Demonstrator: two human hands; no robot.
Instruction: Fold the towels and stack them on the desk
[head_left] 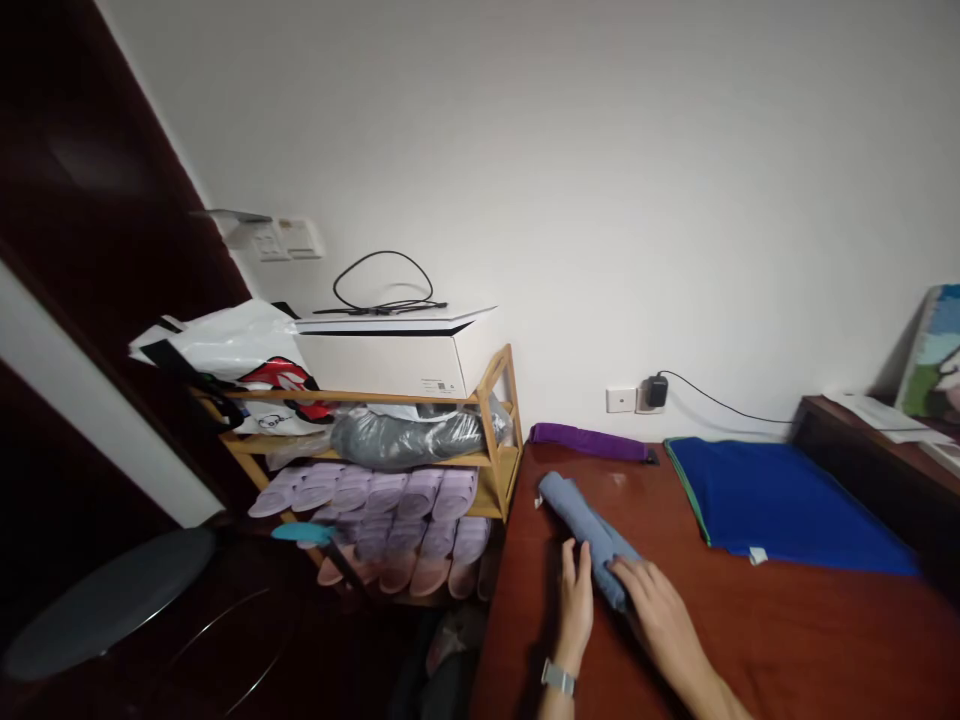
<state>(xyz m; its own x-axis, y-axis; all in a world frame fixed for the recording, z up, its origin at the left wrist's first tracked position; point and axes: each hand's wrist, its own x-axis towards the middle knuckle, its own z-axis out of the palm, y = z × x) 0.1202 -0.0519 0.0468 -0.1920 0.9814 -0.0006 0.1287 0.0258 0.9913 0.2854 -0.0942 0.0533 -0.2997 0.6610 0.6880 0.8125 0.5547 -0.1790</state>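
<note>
A rolled light-blue cloth (589, 530) lies slantwise on the reddish-brown table (540, 610), with a small white tag at its far left end. Against its left side is my left hand (576, 600), fingers apart and pointing away from me, a watch on the wrist. My right hand (660, 610) rests on the near right end of the roll with its fingers spread. Behind the roll a folded purple cloth (589, 441) lies along the table's back edge. To the right a blue cloth with a green edge (787, 505) is spread flat.
Left of the table stands a wooden rack (499, 470) with a white box (382, 362), bags and several slippers. A round dark stool (112, 595) is at the lower left. A black plug (657, 391) with a cable sits in the wall. A dark raised shelf (847, 450) stands at the right.
</note>
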